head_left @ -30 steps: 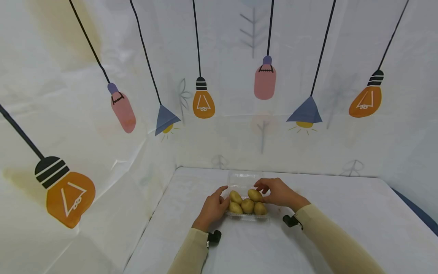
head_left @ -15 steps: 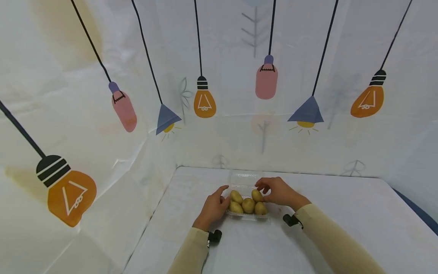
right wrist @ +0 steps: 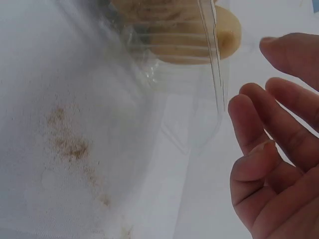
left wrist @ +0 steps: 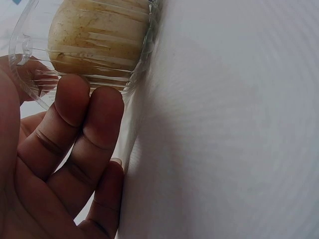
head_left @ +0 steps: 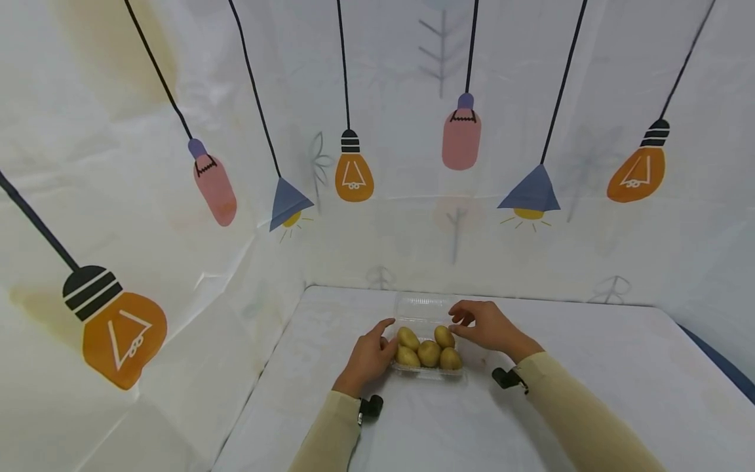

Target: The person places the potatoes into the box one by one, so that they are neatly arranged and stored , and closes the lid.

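Note:
Several small yellow potatoes (head_left: 428, 354) lie in a clear plastic clamshell container (head_left: 427, 374), whose lid (head_left: 423, 305) is folded back. My left hand (head_left: 367, 360) holds the container's left side. In the left wrist view its curled fingers (left wrist: 102, 124) press the ribbed wall beside a potato (left wrist: 99, 35), and part of a finger or thumb shows through the plastic. My right hand (head_left: 486, 328) is raised at the back right corner, near a potato (head_left: 444, 337). The right wrist view shows its fingers (right wrist: 244, 119) loosely bent, apart from the container, with nothing between them.
The container stands on a white-covered table (head_left: 566, 393). Brown crumbs (right wrist: 72, 147) lie on the surface to its right. White sheeting (head_left: 377, 242) printed with hanging lamps and bulbs rises behind the table and on the left.
My right hand has let go of the back right potato, now more upright in its corner, and moved slightly up and right. My left hand stays at the container's side.

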